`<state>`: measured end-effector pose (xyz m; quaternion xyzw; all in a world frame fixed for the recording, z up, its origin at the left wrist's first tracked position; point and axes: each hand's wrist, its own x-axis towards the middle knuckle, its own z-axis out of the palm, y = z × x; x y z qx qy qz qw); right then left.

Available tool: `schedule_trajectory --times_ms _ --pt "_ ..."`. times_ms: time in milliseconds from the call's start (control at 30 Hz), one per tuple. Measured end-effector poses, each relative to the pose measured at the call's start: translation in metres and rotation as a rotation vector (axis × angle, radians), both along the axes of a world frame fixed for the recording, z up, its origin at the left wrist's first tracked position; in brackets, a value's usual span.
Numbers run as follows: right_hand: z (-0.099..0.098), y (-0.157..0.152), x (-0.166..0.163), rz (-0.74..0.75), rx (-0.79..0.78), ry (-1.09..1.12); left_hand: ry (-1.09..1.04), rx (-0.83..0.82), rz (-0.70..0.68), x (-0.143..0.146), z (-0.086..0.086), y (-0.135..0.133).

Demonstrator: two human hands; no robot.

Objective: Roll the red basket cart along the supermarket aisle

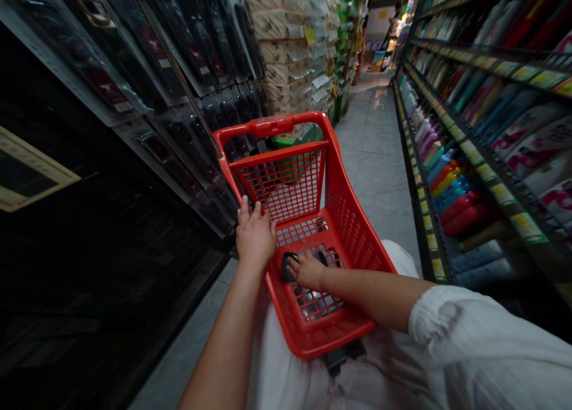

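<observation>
A red plastic shopping cart basket (pixel 363 243) with grid walls and a grid floor stands in front of me, tilted in view. My left hand (pixel 256 236) rests on its left rim, fingers stretched out and slightly apart, with nothing seen in it. Inside the basket, low near the floor, my right hand (pixel 309 272) has its fingers on a small black item (pixel 289 268) with a bit of yellow on it. Part of that item is hidden under the hand, and its kind cannot be made out.
Packaged dark goods (pixel 179 46) hang on the left. Stacked beige packs (pixel 283 52) stand beyond the cart. Shelves of bottles (pixel 456 183) line the right side. A grey tiled aisle (pixel 373 142) runs ahead, with a person (pixel 393 25) far off. A metal pole (pixel 179 70) slants beside the cart.
</observation>
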<state>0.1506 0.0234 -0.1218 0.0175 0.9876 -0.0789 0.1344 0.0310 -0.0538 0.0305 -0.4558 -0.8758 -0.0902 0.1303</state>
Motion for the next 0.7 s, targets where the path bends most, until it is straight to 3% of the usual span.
schedule_trajectory --times_ms 167,233,333,433,500,600,700 --pt "0.006 0.05 -0.014 -0.495 0.076 -0.142 -0.001 0.002 0.004 -0.001 0.0 0.0" --pt "0.007 0.055 -0.014 -0.572 0.1 -0.176 -0.01 0.002 0.006 -0.001 0.0 0.0" --pt "0.005 0.03 -0.012 -0.516 0.077 -0.179 -0.02 0.017 0.009 0.0 0.0 0.001" --pt "-0.004 -0.015 -0.008 -0.26 0.015 -0.149 -0.016 0.022 0.007 0.0 0.0 0.001" --pt "-0.011 -0.037 -0.008 -0.182 0.001 -0.124 -0.015 0.017 0.006 0.0 0.0 -0.001" --pt "-0.014 -0.034 -0.009 -0.248 0.02 -0.104 -0.025 0.013 0.001 0.0 0.001 -0.002" --pt "-0.008 0.005 -0.012 -0.481 0.056 -0.158 -0.04 0.007 -0.004 0.0 0.002 -0.003"
